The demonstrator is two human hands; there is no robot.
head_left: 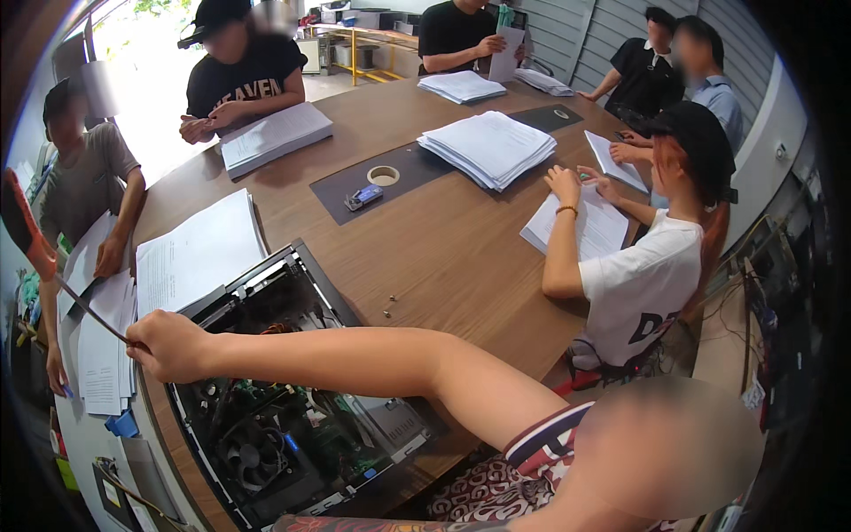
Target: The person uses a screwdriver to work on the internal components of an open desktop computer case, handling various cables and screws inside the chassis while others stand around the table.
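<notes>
Jutting in at the far left edge, a tool with an orange-red handle was seen, its thin dark shaft slanting down to the right. At the shaft's lower end, it was gripped by a co-worker's hand, closed into a fist. The wearer's own hands could not be made out, so their state could not be told. Beyond the tool, a person in a grey shirt was placed at the table's left side, with loose papers spread close by.

To the right of these papers, an opened computer case was laid on the brown table, partly covered by the co-worker's outstretched arm. Inside it, a black fan and green circuit boards were exposed. Behind the case, a paper stack was set down, and farther back another pile was placed before a person in a black cap.

Near the middle, a tape roll was left beside a small blue object. The arm was extended from a patterned sleeve at lower right. Farther right, sheets were being handled by a person in a white T-shirt.
</notes>
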